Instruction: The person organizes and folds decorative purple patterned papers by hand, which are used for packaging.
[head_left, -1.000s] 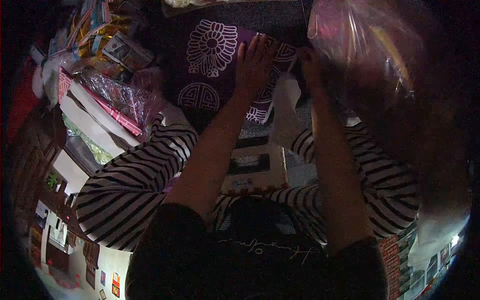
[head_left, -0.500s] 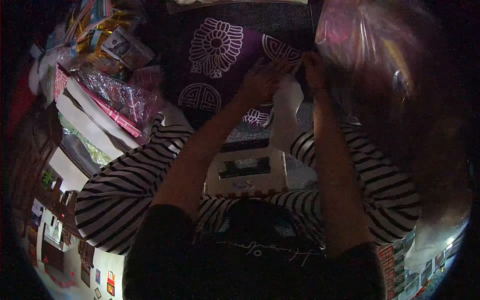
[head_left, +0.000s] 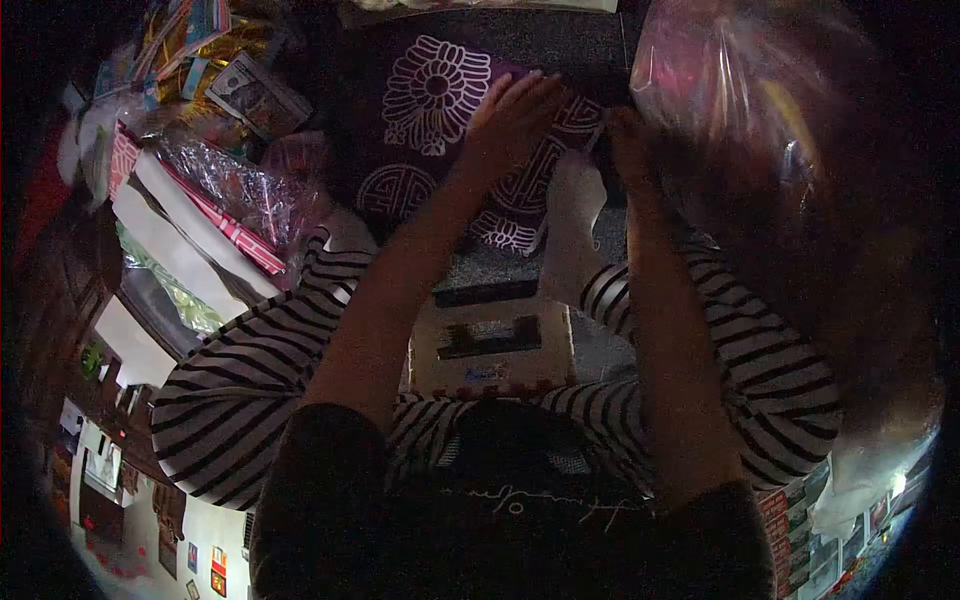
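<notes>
The left hand lies, fingers outstretched, on a white-patterned purple sheet. At the sheet's edge, right of those fingers, is the right hand; darkness hides whether its fingers pinch. Between both, lower in view, sits a white-socked foot.

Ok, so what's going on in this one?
A person sits with legs folded in dim light, working at a purple patterned sheet. The left hand lies spread on the sheet, while the right hand is at its right edge; it's too dark to tell its grip. A white-socked foot is by the sheet's near right side. A plastic bag lies to the right, and banknote-like paper to the left.
</notes>
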